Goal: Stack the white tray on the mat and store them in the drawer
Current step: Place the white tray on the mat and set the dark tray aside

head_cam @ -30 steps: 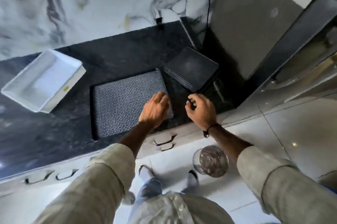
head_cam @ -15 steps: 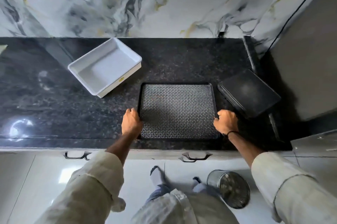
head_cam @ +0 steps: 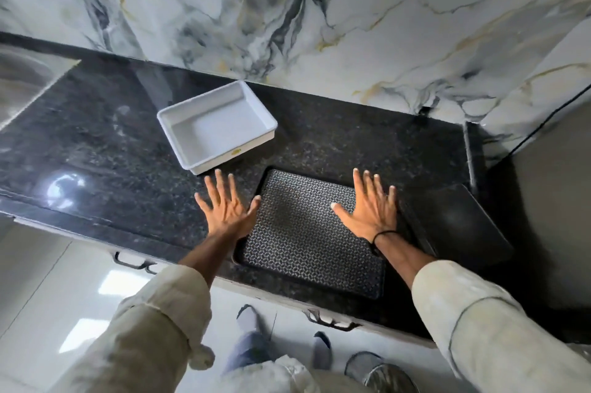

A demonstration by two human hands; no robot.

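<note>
An empty white tray (head_cam: 217,125) sits on the black granite counter (head_cam: 105,143), towards the wall. A dark patterned mat (head_cam: 303,232) lies flat near the counter's front edge, right of the tray and apart from it. My left hand (head_cam: 228,210) hovers with fingers spread just left of the mat, below the tray, holding nothing. My right hand (head_cam: 369,208) is spread wide over the mat's right part, also holding nothing. Closed drawer fronts with dark handles (head_cam: 329,322) run below the counter edge.
A flat black square board (head_cam: 460,223) lies on the counter right of the mat. A marble wall rises behind. A steel sink (head_cam: 22,79) is at far left. A metal bin (head_cam: 380,373) stands on the floor by my feet.
Both hands let go of the mat's side edges, lifted and opened with fingers spread. The view has tilted, so the counter now slants across the frame.
</note>
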